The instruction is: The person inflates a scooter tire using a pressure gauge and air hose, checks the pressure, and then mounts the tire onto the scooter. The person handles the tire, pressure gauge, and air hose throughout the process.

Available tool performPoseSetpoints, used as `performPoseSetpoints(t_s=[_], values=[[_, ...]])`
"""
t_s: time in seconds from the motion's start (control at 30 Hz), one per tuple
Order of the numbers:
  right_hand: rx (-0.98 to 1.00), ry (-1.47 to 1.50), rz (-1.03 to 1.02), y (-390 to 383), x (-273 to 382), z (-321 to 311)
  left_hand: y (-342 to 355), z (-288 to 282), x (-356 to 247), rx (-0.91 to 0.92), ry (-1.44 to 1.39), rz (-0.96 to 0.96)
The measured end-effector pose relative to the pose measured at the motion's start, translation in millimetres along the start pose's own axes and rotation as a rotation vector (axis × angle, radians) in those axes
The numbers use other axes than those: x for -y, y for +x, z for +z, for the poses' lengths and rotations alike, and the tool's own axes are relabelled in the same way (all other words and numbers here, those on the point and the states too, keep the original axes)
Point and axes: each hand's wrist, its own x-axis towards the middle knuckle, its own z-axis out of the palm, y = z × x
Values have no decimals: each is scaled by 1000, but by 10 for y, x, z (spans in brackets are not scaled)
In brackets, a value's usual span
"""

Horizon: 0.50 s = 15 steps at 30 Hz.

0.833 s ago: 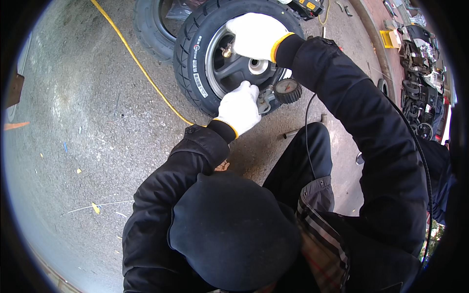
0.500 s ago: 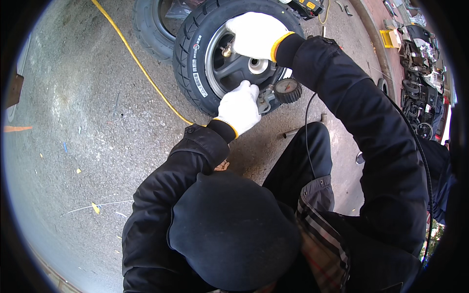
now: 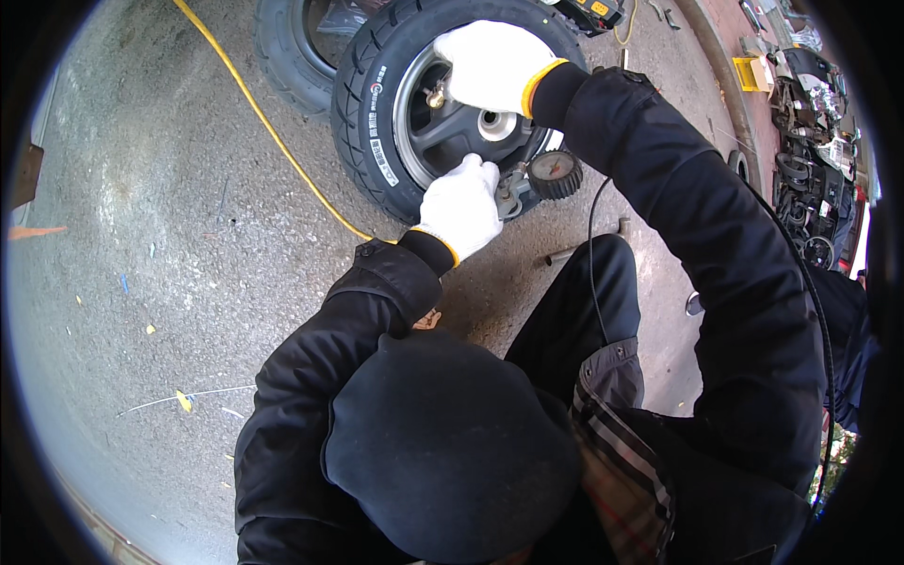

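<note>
A black tyre on a silver-rimmed, spoked wheel (image 3: 364,122) stands before me. My right hand (image 3: 494,71), in a white glove with a yellow cuff, is closed at the upper rim beside a brass fitting (image 3: 435,97); what its fingers hold is partly hidden. My gloved left hand (image 3: 461,209) is closed around the handle of an inflator (image 3: 513,196) at the lower rim, with a round dial gauge (image 3: 554,172) to its right. A thin black hose (image 3: 591,273) hangs below the gauge.
A second tyre (image 3: 287,71) lies behind the wheel. A yellow hose (image 3: 282,141) crosses the ground at left. Metal pipes (image 3: 560,256) lie near my knee. At right are a kerb (image 3: 720,71), a yellow box (image 3: 750,73), jumbled scooters (image 3: 810,169) and dark clothing, possibly another person's (image 3: 843,330).
The tyre and both my hands appear a few pixels higher or further left in the view. My grips look the same.
</note>
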Motion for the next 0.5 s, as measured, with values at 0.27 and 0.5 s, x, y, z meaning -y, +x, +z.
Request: performPoseSetpoints(t_s=[0.27, 0.5], values=[[-33, -14, 17, -8, 15, 31, -6, -12, -27, 14, 31, 5], [14, 9, 31, 14, 11, 10, -192, -126, -22, -54, -126, -65]])
